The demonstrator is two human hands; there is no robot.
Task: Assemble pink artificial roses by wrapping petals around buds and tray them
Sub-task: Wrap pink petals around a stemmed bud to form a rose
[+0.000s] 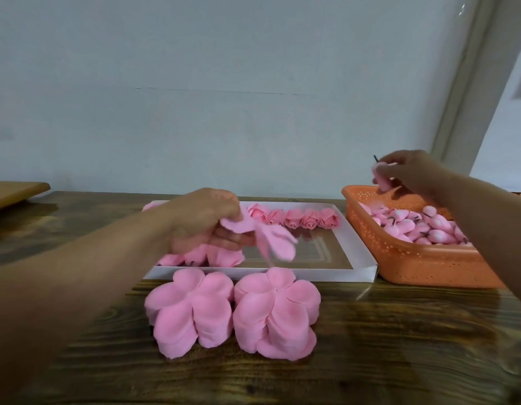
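The left hand (203, 220) is curled around a floppy pink petal piece (265, 235), pinching it between thumb and fingers so its lobes hang blurred off the fingertips over the white tray (361, 252). Beyond that hand, along the tray's far edge, finished roses (297, 219) sit in a row; more roses (200, 257) lie under the hand at the tray's near-left corner. The tray's middle, just right of the hand, is bare reflective floor. Nearer the person than the hand, two petal stacks (233, 314) stand side by side on the dark wooden surface (399, 346), almost touching the tray's near rim.

The right hand (411, 173) pinches a single pink bud (382, 178), its dark stem poking up past the fingers, held above the far-left corner of the orange perforated basket (414, 258). Below that hand the basket holds a heap of buds (423, 226). Basket and tray edges sit just beside each other. A wooden board (13, 192) lies well left of the left hand.
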